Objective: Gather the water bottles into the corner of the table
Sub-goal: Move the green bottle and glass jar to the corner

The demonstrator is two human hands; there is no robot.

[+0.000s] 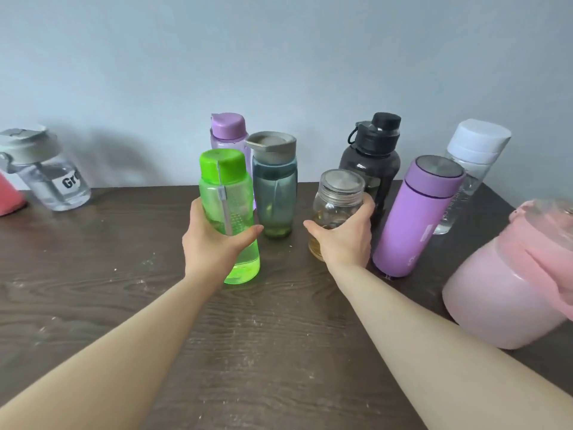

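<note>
My left hand (pixel 214 243) grips a bright green bottle (pixel 226 193) that stands upright on the dark wooden table (pixel 124 274). My right hand (pixel 344 240) is wrapped around a clear glass jar-like bottle (pixel 338 197) with a metal lid and yellowish liquid at its bottom. Behind the green one stand a teal bottle (pixel 274 187) with a grey lid and a lilac bottle (pixel 228 128). To the right are a black bottle (pixel 372 156), a purple flask (pixel 415 218), a clear bottle (pixel 471 159) with a white cap and a big pink bottle (pixel 508 293).
At the far left stands a clear bottle (pixel 49 175) with a grey lid and a label, next to a red object (pixel 9 197) cut off by the frame. A pale wall (pixel 279 57) runs along the table's back edge. The table's right edge slants past the pink bottle.
</note>
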